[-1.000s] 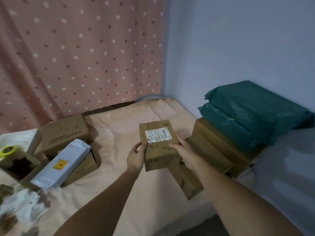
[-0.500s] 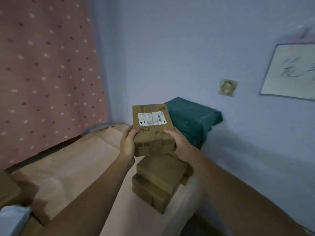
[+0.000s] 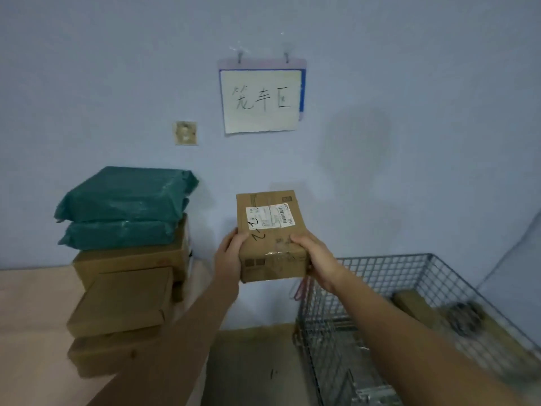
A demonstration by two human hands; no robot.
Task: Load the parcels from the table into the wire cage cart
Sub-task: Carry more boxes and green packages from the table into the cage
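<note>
**Q:** What do your hands hold?

**A:** Your left hand (image 3: 229,253) grips the left side of the box (image 3: 270,238), fingers curled round its edge. Your right hand (image 3: 314,254) grips the right side, thumb on top. The box is in the air, clear of any surface.

**Q:** Where is the box relative to the cart?

**A:** It sits between the table (image 3: 32,315) and the cart (image 3: 409,276), just left of and above the cart's near-left corner. Its white label (image 3: 270,216) faces up, with handwritten marks beside it.

**Q:** What is in the cart?

**A:** One brown parcel (image 3: 415,307) and a dark item (image 3: 465,317), too blurred to identify.

**Q:** What is on the table?

**A:** At its right end, two green bags (image 3: 126,206) lie stacked on a large carton (image 3: 131,262). In front of it, two flat boxes (image 3: 123,303) are stacked one on the other.

**Q:** What is on the wall?

**A:** A handwritten sign (image 3: 262,99) hangs above the box. A socket (image 3: 186,133) sits to its lower left.
</note>
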